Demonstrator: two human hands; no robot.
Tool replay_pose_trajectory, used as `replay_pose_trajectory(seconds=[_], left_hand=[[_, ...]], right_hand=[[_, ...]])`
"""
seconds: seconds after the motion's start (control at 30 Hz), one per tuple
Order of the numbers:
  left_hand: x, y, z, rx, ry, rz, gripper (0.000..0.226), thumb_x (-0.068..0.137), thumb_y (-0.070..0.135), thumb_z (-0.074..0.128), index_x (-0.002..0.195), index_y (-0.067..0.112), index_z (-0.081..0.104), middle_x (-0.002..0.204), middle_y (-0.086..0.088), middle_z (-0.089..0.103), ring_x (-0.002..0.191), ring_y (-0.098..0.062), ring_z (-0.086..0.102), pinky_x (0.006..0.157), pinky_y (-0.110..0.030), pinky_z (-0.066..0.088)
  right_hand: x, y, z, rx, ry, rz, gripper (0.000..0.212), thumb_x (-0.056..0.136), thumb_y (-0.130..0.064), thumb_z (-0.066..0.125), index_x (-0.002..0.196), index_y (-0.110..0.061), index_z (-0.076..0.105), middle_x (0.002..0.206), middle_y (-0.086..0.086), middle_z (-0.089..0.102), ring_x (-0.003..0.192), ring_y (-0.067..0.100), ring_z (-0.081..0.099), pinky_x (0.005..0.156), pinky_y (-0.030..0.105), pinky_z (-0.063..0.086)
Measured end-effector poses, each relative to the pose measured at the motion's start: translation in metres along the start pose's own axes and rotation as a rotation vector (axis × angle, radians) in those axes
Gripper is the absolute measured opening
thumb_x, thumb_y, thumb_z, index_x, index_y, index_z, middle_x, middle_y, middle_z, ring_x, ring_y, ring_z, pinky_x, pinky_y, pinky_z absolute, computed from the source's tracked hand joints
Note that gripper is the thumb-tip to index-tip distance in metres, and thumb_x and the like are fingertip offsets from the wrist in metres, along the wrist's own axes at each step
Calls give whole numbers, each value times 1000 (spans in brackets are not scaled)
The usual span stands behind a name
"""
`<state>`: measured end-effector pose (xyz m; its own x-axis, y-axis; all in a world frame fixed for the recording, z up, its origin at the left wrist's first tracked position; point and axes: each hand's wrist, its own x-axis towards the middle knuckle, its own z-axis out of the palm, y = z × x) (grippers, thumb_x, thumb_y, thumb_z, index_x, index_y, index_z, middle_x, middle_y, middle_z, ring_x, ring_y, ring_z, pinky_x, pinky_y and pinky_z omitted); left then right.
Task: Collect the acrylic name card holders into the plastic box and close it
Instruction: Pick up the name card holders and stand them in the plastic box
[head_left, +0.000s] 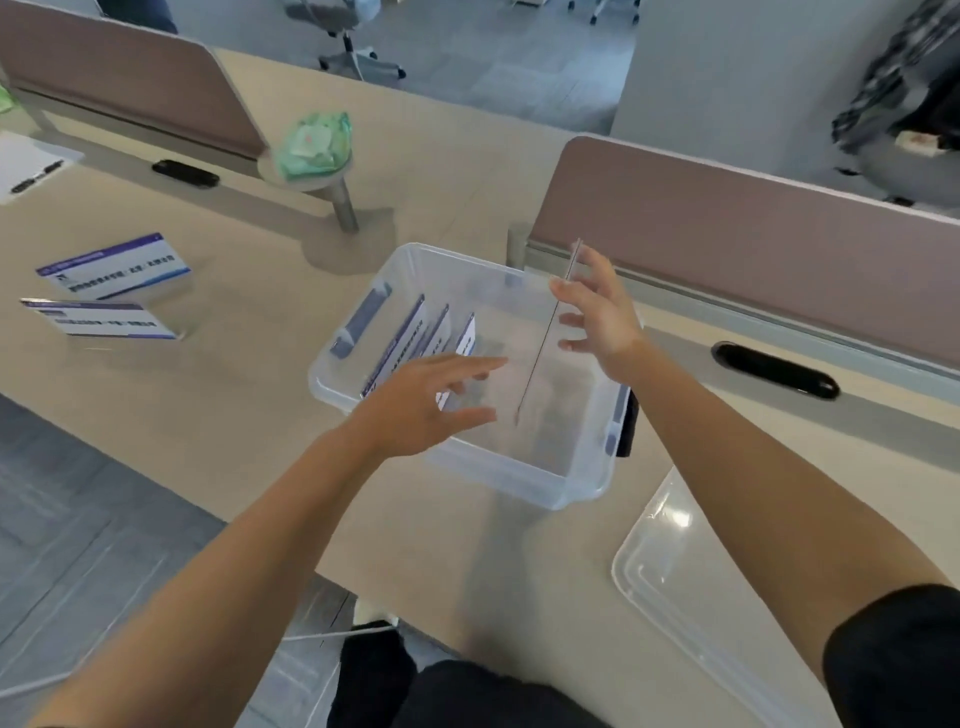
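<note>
An office of beige desks runs under mauve partition screens, with grey floor and swivel chairs beyond.

The single head view looks down on a clear plastic box, open, standing near the desk's front edge. Inside it, against the left wall, several name card holders stand on edge in a row, their blue-banded cards facing left. The box's lid lies flat on the desk at the lower right, apart from the box.

The right hand is raised over the box's far right corner, fingers spread, and pinches the top of a clear acrylic holder seen edge-on; the sheet hangs down into the box, its long edge running from the far right toward the near middle. The left hand hovers over the near left rim, fingers splayed and empty, close to the sheet's lower end but not clearly touching it.

Two more name card holders rest on the desk well to the left of the box, one behind the other, long sides roughly parallel to the desk's front edge. I judge the left hand the nearer to them, so once the held sheet is set beside the row, a reach leftward across the desk would fetch them; the lid sits on the right hand's side.
</note>
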<state>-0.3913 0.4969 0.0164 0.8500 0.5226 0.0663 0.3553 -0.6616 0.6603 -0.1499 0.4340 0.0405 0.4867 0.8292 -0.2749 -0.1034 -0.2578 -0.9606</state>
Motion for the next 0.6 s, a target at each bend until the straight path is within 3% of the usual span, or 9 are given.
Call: replay_pose_trajectory(seconds=[0.17,0.3,0.37,0.47,0.6], left_hand=[[12,-77,-29,-44,-118,74,61,84,62,61,138,34,53,117,19,59,98,-1,56,94,-29,48],[24,-121,-52,-53,-141,34,62,83,57,65,139,33,51,135,9,55,126,-11,49,107,-36,41],[31,-141,-58,46,-84,-5,58,84,52,68,136,33,53,135,4,53,130,-22,42,108,-41,38],[43,-161,-63,179,-2,-82,56,84,44,72,135,30,55,141,-12,41,127,-37,33,107,-44,33],[51,-181,-58,183,-62,-261,54,88,45,64,138,41,46,142,-15,32,125,-35,32,105,-47,37]], right_hand=[[16,14,34,2,130,94,74,69,-42,73,137,-43,44,135,-6,48,112,32,57,91,52,52],[19,17,61,-16,186,145,68,69,-40,73,133,-39,50,116,-9,54,98,29,55,84,48,51],[21,22,69,-20,215,168,65,74,-37,73,135,-38,48,113,-10,54,100,29,54,87,51,50],[27,34,73,-41,242,205,55,88,-28,69,136,-40,45,120,-8,51,115,34,52,92,54,49],[41,59,81,-89,270,241,59,88,-27,69,139,-40,44,138,-1,45,120,27,49,97,56,46]])
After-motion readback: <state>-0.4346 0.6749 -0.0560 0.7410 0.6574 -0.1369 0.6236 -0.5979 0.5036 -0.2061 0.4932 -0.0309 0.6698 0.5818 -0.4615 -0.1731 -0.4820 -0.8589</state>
